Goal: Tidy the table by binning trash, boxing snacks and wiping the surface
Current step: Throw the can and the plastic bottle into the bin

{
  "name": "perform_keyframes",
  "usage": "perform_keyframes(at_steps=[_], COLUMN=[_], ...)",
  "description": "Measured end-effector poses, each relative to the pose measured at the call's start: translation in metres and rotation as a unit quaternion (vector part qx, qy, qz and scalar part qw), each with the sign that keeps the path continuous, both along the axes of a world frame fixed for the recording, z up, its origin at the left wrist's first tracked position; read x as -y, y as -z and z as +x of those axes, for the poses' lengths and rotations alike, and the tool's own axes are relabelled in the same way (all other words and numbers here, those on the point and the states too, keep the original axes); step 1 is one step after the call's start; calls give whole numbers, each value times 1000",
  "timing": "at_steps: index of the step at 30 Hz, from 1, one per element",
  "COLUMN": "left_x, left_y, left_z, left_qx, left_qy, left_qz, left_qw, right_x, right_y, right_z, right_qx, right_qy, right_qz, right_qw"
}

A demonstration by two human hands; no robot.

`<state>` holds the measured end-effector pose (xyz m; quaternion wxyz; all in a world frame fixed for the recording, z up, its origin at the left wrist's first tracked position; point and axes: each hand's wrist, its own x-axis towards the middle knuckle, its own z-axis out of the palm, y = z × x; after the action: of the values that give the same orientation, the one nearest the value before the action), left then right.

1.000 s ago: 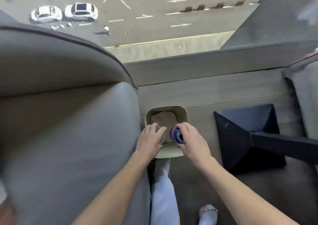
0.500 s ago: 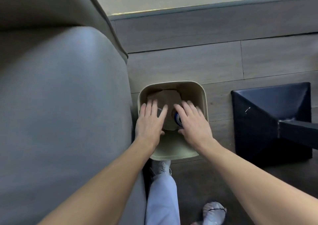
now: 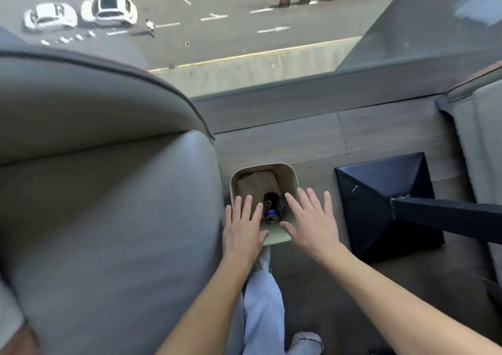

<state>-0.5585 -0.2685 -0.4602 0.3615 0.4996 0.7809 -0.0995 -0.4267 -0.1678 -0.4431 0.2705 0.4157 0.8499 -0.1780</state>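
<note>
1. Head view, looking down: a beige bin (image 3: 290, 174) is standing on the wooden floor (image 3: 298, 142), just beside a grey sofa (image 3: 108, 205) on its left.
2. A blue can (image 3: 272, 210) is lying inside the bin, tilted, with its top end facing up toward the viewer; it is resting against a crumpled brown paper (image 3: 258, 184) that is filling the far part of the bin.
3. The left hand (image 3: 244, 228) is hovering over the bin's left rim, palm down, fingers spread flat and gripping nothing.
4. The right hand (image 3: 312, 223) is hovering over the bin's right rim, likewise spread wide and empty; neither hand is touching the can.
5. A dark table base (image 3: 380, 205) is sitting on the floor to the right of the bin, apart from it.
6. A leg in pale trousers (image 3: 262, 308) and a light shoe (image 3: 305, 341) are showing below the bin.
7. Through the window (image 3: 244, 28), a street with two white cars (image 3: 81, 15) is lying far below.
</note>
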Motion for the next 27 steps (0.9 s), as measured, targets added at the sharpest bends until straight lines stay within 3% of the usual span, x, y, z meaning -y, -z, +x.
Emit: perform_keyframes(at_steps=[8, 13, 20, 27], left_x=[56, 88, 85, 42], left_y=[-214, -327, -427, -491], left_z=[32, 94, 232, 380], left_qx=[-36, -44, -1, 2], left_qy=[-59, -38, 131, 357], left_qz=[38, 42, 106, 180], left_qw=[997, 997, 986, 917], right_x=[50, 108, 182, 240], right_y=[-199, -317, -423, -465], right_z=[44, 124, 322, 479], right_qx=[-119, -178, -211, -202], right_qy=[19, 42, 242, 473], right_qz=[-28, 3, 104, 193], right_qw=[992, 983, 941, 836])
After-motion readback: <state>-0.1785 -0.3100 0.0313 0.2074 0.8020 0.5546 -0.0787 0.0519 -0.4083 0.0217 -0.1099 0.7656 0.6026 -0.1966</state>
